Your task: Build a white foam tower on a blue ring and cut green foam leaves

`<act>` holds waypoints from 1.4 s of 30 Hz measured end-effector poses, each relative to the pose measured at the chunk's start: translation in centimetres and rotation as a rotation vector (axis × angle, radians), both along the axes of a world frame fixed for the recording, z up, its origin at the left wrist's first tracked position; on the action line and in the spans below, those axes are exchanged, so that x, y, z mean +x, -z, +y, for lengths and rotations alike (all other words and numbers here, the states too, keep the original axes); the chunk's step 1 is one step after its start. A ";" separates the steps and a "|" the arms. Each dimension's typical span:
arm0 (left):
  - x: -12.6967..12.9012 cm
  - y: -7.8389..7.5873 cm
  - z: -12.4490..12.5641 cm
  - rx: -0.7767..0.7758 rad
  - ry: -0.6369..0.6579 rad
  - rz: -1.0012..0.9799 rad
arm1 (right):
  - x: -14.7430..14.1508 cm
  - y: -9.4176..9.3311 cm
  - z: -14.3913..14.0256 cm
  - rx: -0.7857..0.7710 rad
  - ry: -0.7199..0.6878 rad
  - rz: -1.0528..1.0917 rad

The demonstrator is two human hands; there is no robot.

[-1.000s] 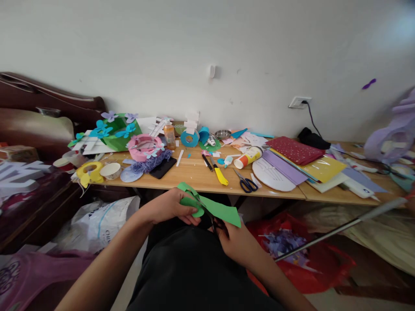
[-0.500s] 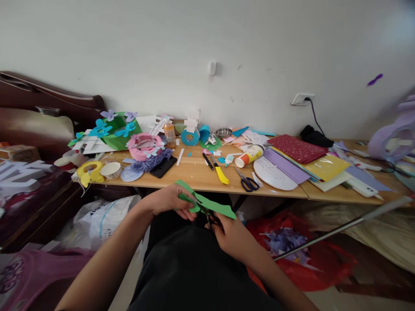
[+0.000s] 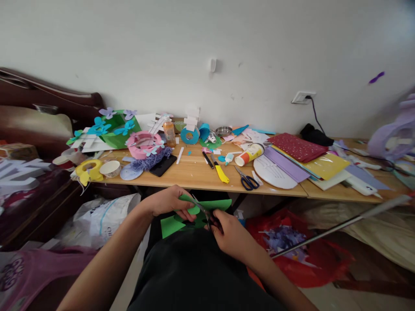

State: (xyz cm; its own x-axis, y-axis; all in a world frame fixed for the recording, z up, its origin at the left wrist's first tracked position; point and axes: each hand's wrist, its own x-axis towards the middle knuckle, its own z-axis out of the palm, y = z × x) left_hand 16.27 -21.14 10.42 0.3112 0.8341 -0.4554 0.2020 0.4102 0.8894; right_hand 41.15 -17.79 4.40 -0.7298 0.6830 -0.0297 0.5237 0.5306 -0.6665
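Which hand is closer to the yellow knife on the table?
Right. The right hand is just below the yellow knife; the left hand is below it and farther left.

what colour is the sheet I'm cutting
Green: the sheet between your hands, cut by the scissors, shows best in the head view.

the counter [image 3: 194, 178] has one bare strip along its near edge, between the black phone [image 3: 163, 166] and the yellow cutter [image 3: 222, 173]. blue-handled scissors [image 3: 247, 180] and the white disc [image 3: 271, 172] block it rightward; craft pieces crowd the back.
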 end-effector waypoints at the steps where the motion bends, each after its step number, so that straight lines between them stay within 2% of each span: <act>1: 0.0 0.1 0.0 -0.002 0.002 -0.007 | 0.0 0.0 0.0 -0.006 0.002 -0.001; 10: 0.0 0.6 -0.1 -0.009 0.002 -0.004 | -0.2 0.5 -0.2 0.000 0.001 -0.029; 19: -0.3 1.2 -0.3 0.057 0.045 0.065 | -0.1 0.6 -0.6 -0.024 0.003 -0.030; 29: -0.2 0.9 -0.4 0.027 0.042 0.090 | -0.1 1.0 -0.6 -0.022 0.002 -0.022; 32: -0.2 1.4 -0.3 0.004 0.014 0.047 | -0.2 1.3 -0.5 -0.028 0.005 -0.007; 37: -0.1 2.6 -0.2 -0.045 -0.124 -0.030 | -0.3 1.9 -0.2 -0.057 0.012 -0.025; 42: -0.4 3.8 -0.1 -0.032 -0.070 -0.031 | -0.1 2.4 -0.1 -0.057 0.009 -0.023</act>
State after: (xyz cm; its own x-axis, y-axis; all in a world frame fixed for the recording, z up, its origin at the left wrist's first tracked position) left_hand 15.83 -21.21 6.59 0.2670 0.8393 -0.4735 0.1443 0.4510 0.8808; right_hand 41.07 -17.89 1.99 -0.7226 0.6860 -0.0850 0.5435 0.4879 -0.6831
